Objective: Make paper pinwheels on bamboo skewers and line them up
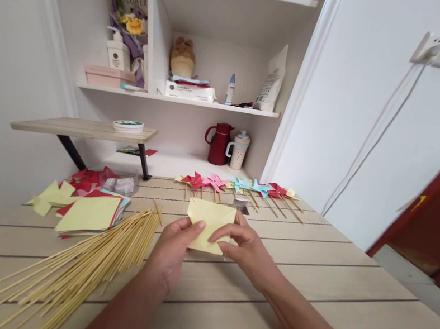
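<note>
Both hands, left hand [174, 244] and right hand [242, 242], pinch a yellow paper square [209, 225] by its lower edge, lifted just above the wooden table [307, 299] between bamboo skewers [92, 261] and finished pinwheels [237, 186], seemingly for folding.

Both forearms reach in from the bottom edge and converge toward the middle. The left hand [171, 249] is palm-inward, thumb on top, fingers curled underneath in a pinch. The right hand [242, 245] lies palm-down, wrist bent slightly, thumb and index finger pinched together, its other fingers loosely spread. The hands nearly touch.
</note>
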`<state>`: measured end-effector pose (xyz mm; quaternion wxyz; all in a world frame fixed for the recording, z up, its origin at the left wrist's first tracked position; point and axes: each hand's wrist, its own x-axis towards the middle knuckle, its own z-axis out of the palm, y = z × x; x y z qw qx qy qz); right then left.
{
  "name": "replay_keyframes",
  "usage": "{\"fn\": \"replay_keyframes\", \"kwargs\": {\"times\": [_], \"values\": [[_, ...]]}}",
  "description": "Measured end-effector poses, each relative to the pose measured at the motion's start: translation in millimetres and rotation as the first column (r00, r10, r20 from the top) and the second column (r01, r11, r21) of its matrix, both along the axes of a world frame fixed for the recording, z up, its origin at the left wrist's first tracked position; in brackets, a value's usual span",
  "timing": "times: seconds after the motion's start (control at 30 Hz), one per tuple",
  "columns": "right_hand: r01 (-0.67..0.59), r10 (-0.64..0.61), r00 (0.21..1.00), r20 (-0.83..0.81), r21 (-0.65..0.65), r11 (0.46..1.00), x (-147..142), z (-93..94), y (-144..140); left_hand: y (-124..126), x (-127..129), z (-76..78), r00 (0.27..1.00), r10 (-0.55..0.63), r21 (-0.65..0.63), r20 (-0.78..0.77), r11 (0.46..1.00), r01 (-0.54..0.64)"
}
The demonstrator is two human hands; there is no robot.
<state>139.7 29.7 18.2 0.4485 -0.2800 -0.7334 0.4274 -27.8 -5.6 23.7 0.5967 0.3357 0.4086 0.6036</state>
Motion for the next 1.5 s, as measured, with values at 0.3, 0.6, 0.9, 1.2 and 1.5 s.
{"fn": "replay_keyframes", "kwargs": {"times": [0.3, 0.6, 0.9, 1.2, 1.5], "values": [[-0.026, 0.026, 1.0, -0.014, 0.001, 1.0, 0, -4.2, 1, 0, 0, -1.1, 0.999, 0.028, 0.004, -0.016, 1.0, -0.028], [0.005, -0.026, 0.996, 0.08, 0.248, 0.969, 1, 4.7, -2, 2, -1, -3.0, 1.0, 0.019, -0.006, -0.012, 1.0, -0.019], [-0.059, 0.001, 0.984, 0.18, 0.319, 0.946, 0, 5.0, -7, 4, -1, -8.4, 0.998, -0.017, -0.051, 0.061, 0.998, 0.02], [0.085, -0.113, 0.988, 0.102, 0.246, 0.966, 2, 1.3, -1, 4, -3, -8.4, 1.0, 0.006, -0.029, 0.01, 1.0, -0.005], [0.076, -0.075, 0.997, -0.008, 0.139, 0.987, 4, 0.2, 4, 2, -2, -5.4, 1.0, -0.008, -0.026, 0.021, 1.0, 0.009]]}}
